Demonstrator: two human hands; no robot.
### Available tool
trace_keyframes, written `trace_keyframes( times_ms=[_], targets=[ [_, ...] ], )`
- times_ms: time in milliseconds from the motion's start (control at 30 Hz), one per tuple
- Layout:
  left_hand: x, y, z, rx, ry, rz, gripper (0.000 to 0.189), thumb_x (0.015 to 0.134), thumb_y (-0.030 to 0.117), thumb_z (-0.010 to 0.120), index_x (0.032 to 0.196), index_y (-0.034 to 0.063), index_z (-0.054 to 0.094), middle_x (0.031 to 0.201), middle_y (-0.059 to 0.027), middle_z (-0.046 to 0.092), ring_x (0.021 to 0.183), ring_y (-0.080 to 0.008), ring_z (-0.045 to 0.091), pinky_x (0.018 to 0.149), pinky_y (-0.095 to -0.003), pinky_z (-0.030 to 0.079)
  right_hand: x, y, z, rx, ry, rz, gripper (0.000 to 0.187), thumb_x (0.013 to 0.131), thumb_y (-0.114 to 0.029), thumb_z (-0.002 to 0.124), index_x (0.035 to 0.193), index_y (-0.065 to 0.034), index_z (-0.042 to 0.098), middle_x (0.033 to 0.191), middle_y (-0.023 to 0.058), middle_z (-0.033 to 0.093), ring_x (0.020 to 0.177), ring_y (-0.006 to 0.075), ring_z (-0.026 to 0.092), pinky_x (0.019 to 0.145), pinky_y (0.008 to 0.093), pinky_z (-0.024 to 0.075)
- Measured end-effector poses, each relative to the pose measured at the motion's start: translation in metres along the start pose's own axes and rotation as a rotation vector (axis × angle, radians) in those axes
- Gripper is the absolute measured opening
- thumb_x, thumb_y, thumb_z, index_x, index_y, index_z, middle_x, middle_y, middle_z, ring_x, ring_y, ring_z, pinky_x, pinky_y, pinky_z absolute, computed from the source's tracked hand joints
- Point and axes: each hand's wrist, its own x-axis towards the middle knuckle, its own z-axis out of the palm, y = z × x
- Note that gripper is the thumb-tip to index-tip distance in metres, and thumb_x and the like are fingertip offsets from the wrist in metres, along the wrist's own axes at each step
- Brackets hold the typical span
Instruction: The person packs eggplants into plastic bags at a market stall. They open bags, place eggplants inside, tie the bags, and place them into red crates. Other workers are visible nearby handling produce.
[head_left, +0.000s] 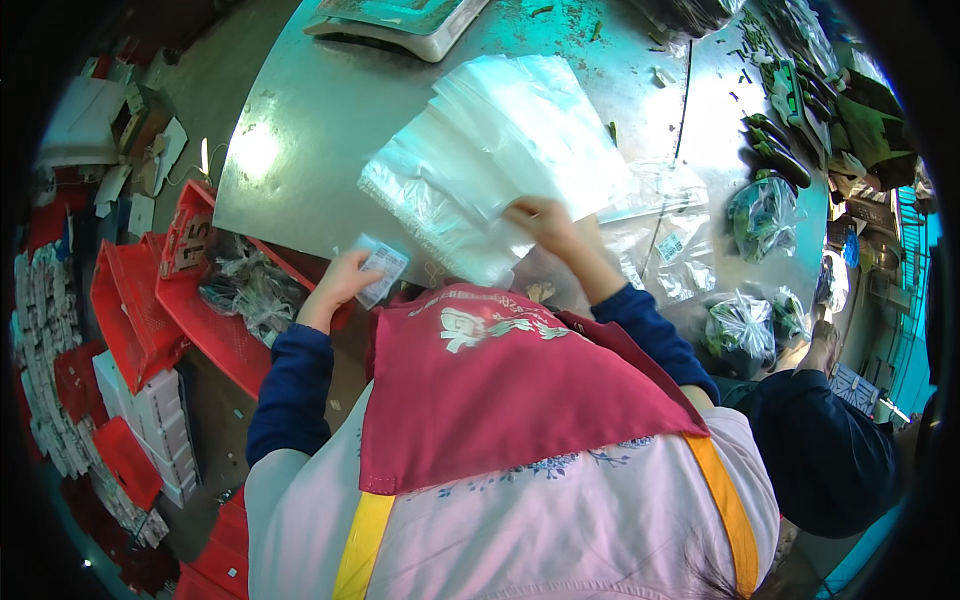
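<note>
My left hand (337, 285) grips a small stack of printed labels (385, 268) off the table's near edge. Fanned out before me lies a pile of clear plastic bags (517, 142). Over the near part of that pile is my right hand (546, 223), its fingers curled and slightly blurred; whether they pinch anything is not clear. Just right of it, a flat clear bag bearing a printed label (670, 246) rests on the metal table (300, 150).
Red crates (214, 300) stand at the left, one holding bagged vegetables (259, 289). A scale (397, 22) sits at the table's far side. Eggplants (776, 154) and knotted vegetable bags (763, 217) lie to the right. Another person's dark sleeve (825, 450) is close at my right.
</note>
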Motion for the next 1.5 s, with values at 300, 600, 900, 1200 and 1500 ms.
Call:
trace_keyframes(
  times_ms=[300,600,900,1200,1500],
  targets=[
    [0.066,0.082,0.051,0.019,-0.005,0.255,0.027,0.082,0.024,0.061,0.097,0.0011,0.063,0.084,-0.0052,0.064,0.080,-0.0122,0.059,0.070,-0.0282,0.046,0.005,-0.056,-0.064,-0.071,0.680,-0.194,0.013,0.082,-0.010,0.062,0.094,-0.0089,0.065,0.079,0.0080,0.065,0.066,0.0131,0.059,0.062,0.0267,0.0475],
    [0.068,0.051,0.064,0.405,0.094,0.159,0.042,0.072,0.042,0.066,0.085,0.0019,0.067,0.076,-0.0187,0.064,0.068,-0.0299,0.063,0.065,-0.0377,0.048,-0.004,-0.013,0.065,-0.604,-0.117,-0.123,0.033,0.073,-0.032,0.065,0.100,-0.0125,0.060,0.097,0.0091,0.059,0.093,0.0306,0.057,0.077,0.0389,0.0469],
    [-0.034,-0.059,0.025,-0.482,0.337,0.007,0.020,0.083,0.011,0.062,0.099,-0.0014,0.059,0.088,-0.0049,0.064,0.076,-0.0092,0.059,0.065,-0.0245,0.047,0.006,0.013,-0.039,0.292,0.153,0.134,0.021,0.085,-0.023,0.059,0.087,-0.0029,0.066,0.074,0.0026,0.063,0.065,0.0125,0.058,0.060,0.0257,0.0463],
    [-0.068,0.034,0.087,-0.849,0.375,0.220,0.020,0.086,0.008,0.060,0.104,0.0007,0.060,0.097,-0.0052,0.065,0.085,-0.0118,0.060,0.079,-0.0269,0.047,0.011,-0.048,-0.080,0.203,0.525,-0.193,0.022,0.086,-0.014,0.058,0.104,-0.0022,0.060,0.088,0.0045,0.065,0.072,0.0101,0.059,0.060,0.0214,0.0448],
    [-0.133,0.061,0.098,-1.409,0.318,0.427,0.020,0.090,0.015,0.055,0.108,0.0065,0.056,0.100,-0.0042,0.063,0.095,-0.0167,0.060,0.086,-0.0355,0.046,-0.072,-0.089,0.075,0.208,-0.757,0.014,0.066,0.074,-0.024,0.072,0.130,-0.0063,0.042,0.062,0.0057,0.059,0.057,0.0089,0.055,0.054,0.0236,0.0447]
  ],
)
